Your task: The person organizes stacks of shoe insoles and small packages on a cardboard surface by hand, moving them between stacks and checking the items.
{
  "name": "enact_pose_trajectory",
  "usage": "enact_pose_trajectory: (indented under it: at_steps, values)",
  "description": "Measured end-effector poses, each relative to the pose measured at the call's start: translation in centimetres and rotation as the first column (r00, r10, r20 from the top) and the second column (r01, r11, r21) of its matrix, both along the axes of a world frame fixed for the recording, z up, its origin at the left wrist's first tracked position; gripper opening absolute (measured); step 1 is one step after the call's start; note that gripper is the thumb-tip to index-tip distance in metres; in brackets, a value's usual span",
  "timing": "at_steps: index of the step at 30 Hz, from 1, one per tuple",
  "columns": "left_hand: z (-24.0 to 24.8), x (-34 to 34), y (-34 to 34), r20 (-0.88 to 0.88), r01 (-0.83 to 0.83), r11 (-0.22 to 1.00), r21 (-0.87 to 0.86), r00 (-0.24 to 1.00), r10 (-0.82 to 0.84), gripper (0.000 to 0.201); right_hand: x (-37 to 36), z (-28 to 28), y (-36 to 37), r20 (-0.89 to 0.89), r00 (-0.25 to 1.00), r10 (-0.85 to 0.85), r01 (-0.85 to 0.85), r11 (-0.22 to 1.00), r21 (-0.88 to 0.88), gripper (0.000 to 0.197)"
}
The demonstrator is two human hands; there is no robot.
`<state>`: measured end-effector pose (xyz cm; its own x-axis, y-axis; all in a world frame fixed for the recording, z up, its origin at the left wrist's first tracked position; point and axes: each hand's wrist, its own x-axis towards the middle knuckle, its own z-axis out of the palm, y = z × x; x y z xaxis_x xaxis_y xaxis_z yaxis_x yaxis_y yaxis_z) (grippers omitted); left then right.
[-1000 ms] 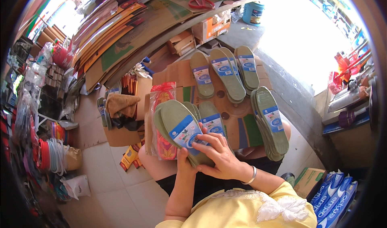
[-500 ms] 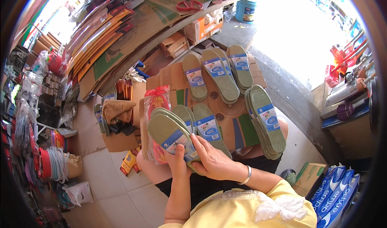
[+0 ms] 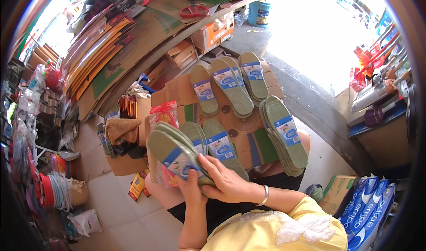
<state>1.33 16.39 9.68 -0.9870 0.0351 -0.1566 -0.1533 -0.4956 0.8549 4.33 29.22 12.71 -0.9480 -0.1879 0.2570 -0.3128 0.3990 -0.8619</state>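
Both my hands grip a small stack of green insoles [image 3: 165, 141], each with a blue-and-white paper band. My left hand [image 3: 191, 188] holds the heel end from below, its thumb over the band. My right hand [image 3: 227, 176] presses its fingers along the right edge of the stack. A flattened cardboard sheet [image 3: 179, 90] lies across my lap. On it, more banded insoles [image 3: 220, 141] lie just beyond my hands, a thicker pile [image 3: 286, 133] sits at the right, and further piles [image 3: 230, 84] lie at the far side. A red item in a clear bag [image 3: 163, 111] lies left, partly under the held stack.
A shelf with stacked cardboard [image 3: 128, 55] and red-handled scissors [image 3: 194, 12] runs along the far left. Brown cloth [image 3: 120, 131] lies left of my lap. Blue packs [image 3: 367, 206] and a carton [image 3: 339, 193] stand at the right. A blue bucket [image 3: 258, 13] is far off.
The whole view has shifted slightly, moving the scene left. The held insoles have tilted a little in my hands, and both hands keep their grip. The piles on the cardboard are unchanged.
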Motion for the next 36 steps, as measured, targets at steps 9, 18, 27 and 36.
enact_pose_trajectory:
  at_steps: [9,18,27,36]
  values:
    - [-0.8,0.0,0.3,-0.049,-0.057,0.997,0.055,0.997,0.060,0.067,0.8,-0.5,-0.8,0.011,0.998,-0.055,0.055,0.998,-0.012,0.075]
    - [-0.3,0.1,1.9,-0.003,-0.076,0.989,0.124,0.997,0.077,0.067,1.8,-3.9,-1.7,-0.099,0.955,-0.280,0.218,0.886,-0.409,0.055]
    - [-1.3,-0.4,2.5,-0.020,-0.136,0.978,0.155,0.990,0.141,0.058,1.3,-3.8,-3.3,0.161,0.903,-0.398,0.308,0.339,-0.889,0.064]
    - [-0.2,-0.6,3.4,-0.210,-0.133,0.977,0.165,0.964,0.166,0.072,-0.1,-2.2,-1.6,0.223,0.969,-0.109,0.245,0.264,-0.933,0.047]
